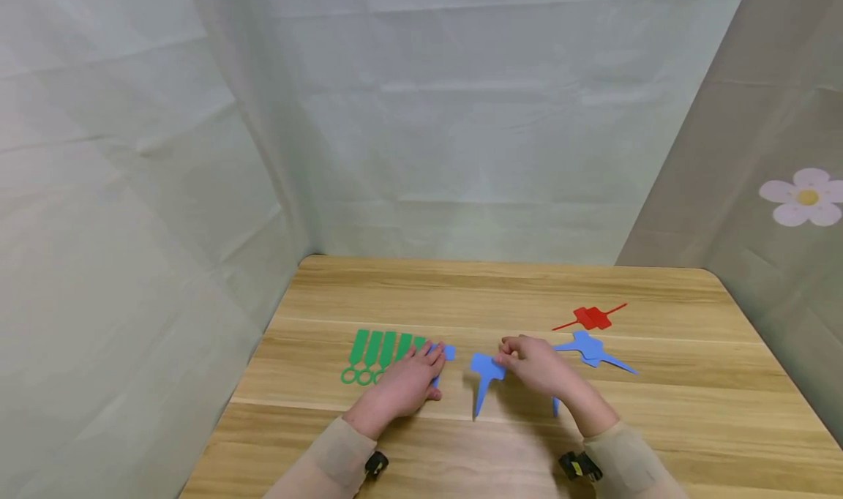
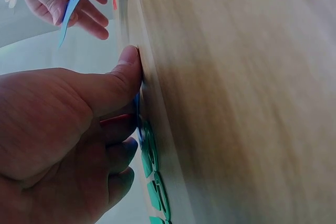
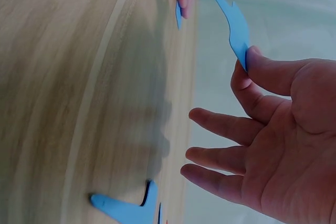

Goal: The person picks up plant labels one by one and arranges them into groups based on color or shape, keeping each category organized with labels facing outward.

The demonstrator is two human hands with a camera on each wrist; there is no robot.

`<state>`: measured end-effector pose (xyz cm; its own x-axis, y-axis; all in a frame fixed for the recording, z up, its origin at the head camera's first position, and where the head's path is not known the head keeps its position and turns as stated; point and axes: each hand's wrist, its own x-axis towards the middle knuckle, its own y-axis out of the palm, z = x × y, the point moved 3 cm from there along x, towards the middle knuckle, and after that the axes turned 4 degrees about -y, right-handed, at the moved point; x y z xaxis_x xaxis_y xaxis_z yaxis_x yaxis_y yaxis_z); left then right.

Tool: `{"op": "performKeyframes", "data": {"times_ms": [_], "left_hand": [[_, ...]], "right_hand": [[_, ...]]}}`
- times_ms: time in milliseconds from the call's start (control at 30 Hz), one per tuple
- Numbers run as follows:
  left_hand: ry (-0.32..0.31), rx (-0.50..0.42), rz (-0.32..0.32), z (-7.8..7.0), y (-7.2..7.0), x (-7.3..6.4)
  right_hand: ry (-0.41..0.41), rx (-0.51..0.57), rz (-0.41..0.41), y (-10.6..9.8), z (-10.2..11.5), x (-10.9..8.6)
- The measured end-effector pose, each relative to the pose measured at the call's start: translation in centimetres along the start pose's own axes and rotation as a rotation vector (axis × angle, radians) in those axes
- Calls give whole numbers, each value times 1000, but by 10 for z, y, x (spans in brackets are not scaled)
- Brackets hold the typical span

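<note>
My right hand [image 1: 536, 365] pinches a blue T-shaped plant label [image 1: 486, 371] by one corner between thumb and index finger. In the right wrist view this label [image 3: 239, 30] is raised off the wooden table, and the other three fingers are spread out. My left hand [image 1: 398, 385] lies with its fingers over another blue label [image 1: 449, 353], which is flat on the table and mostly hidden. Left of it runs a row of several green ring-ended plant labels [image 1: 372, 349], the nearest ones partly under the fingers.
Two overlapping blue labels [image 1: 589, 345] lie right of my right hand, with red labels [image 1: 596, 317] crossing behind them. The stem of a further blue label [image 1: 556, 407] shows beside my right forearm. Pale fabric [image 1: 474, 133] hangs behind the table [image 1: 691, 382].
</note>
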<state>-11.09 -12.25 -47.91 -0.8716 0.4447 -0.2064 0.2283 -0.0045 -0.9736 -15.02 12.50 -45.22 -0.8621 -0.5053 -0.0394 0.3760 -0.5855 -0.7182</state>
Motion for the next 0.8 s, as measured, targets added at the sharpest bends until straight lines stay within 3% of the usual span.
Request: {"op": "performKeyframes", "data": {"times_ms": [567, 800], "left_hand": [[-22, -9, 2, 0, 1, 2], [-25, -4, 4, -1, 1, 3]], "right_hand": [[25, -122, 16, 6, 8, 33], [54, -263, 10, 9, 6, 47]]}}
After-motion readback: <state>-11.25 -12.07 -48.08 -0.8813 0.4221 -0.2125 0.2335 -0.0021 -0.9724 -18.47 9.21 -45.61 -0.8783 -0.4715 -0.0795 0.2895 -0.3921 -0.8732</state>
